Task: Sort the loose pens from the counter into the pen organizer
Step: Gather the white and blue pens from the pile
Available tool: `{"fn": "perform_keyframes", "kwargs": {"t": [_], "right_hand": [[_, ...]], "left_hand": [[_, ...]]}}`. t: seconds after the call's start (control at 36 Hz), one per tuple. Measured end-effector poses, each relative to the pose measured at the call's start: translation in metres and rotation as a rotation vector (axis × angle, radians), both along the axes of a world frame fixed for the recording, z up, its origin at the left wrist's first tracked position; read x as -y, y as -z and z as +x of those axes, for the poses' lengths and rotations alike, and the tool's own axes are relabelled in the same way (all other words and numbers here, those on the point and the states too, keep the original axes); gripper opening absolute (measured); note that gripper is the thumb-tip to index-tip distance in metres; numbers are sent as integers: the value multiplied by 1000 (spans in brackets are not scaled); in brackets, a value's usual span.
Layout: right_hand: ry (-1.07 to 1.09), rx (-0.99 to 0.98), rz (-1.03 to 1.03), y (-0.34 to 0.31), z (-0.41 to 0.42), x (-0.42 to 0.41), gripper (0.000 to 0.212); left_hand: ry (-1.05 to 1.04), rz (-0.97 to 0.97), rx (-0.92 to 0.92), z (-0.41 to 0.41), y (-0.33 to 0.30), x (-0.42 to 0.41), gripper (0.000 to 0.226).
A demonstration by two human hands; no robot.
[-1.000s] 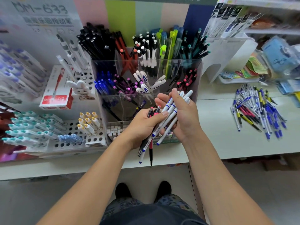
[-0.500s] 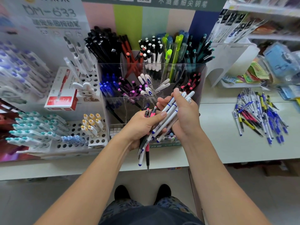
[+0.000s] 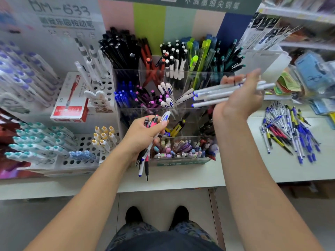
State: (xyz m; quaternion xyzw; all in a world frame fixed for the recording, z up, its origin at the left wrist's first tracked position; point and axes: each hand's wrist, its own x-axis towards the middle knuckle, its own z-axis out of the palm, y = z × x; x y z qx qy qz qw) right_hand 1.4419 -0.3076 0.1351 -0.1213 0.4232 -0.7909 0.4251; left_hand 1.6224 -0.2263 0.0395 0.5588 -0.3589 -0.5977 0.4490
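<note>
Right hand (image 3: pixel 241 98) grips white blue-tipped pens (image 3: pixel 213 96); left hand (image 3: pixel 143 134) grips mixed pens (image 3: pixel 148 151)

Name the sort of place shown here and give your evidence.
Probably a stationery shop: a clear organizer packed with sorted pens, boxed pens on display, and printed signs above the stock.

Clear glossy plastic pen organizer (image 3: pixel 183 113)

The white counter (image 3: pixel 208 174) carries a clear pen organizer (image 3: pixel 163 113) and loose pens (image 3: pixel 290 131).
</note>
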Motion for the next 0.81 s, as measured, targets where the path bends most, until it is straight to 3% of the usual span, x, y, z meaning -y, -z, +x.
{"fn": "perform_keyframes", "kwargs": {"t": [0.08, 0.25, 0.36, 0.44, 0.56, 0.64, 0.81], "right_hand": [[50, -171, -43, -2, 29, 9, 22], [145, -584, -74, 38, 70, 14, 20], [78, -796, -75, 62, 73, 5, 20], [14, -858, -17, 71, 65, 5, 17], [-240, -813, 33, 78, 58, 7, 33], [-392, -882, 104, 76, 60, 10, 32], [-418, -1019, 159, 74, 68, 4, 19]], "left_hand": [[-27, -57, 60, -2, 1, 8, 15], [-81, -137, -12, -2, -4, 15, 33], [-57, -130, -23, 3, -11, 19, 28], [-44, -122, -38, 6, -11, 19, 21], [-45, -112, -48, 8, -7, 18, 19], [-66, -100, -45, 9, -4, 16, 22], [-74, -64, -36, 15, -2, 16, 21]]}}
